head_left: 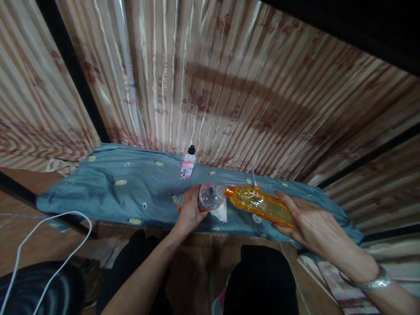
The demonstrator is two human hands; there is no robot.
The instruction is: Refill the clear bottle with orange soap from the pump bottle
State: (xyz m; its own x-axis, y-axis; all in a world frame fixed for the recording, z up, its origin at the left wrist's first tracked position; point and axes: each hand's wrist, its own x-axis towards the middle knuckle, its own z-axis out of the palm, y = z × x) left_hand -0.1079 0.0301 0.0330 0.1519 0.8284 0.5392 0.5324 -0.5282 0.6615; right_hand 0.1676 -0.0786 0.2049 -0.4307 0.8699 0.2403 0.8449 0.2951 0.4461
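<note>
My left hand (190, 210) is wrapped round a clear plastic bottle (210, 196), which lies tilted with its neck to the right. In my right hand (303, 218) is an amber bottle (259, 203) of yellowish liquid, tipped so that its orange neck points left. The two mouths meet or nearly touch; I cannot tell whether liquid passes between them. Behind the amber bottle lies an orange pump top (255, 186) with a thin tube. A small clear cap (257, 218) sits below the amber bottle, and a white tissue (220, 212) lies under the bottle necks.
A small pink-labelled bottle with a black cap (188, 162) stands towards the back of the blue-green cloth-covered bench (108, 192). Striped curtains (203, 87) hang behind it, with black metal posts (75, 74). A white cable (49, 227) loops over a black round seat (42, 288) at lower left.
</note>
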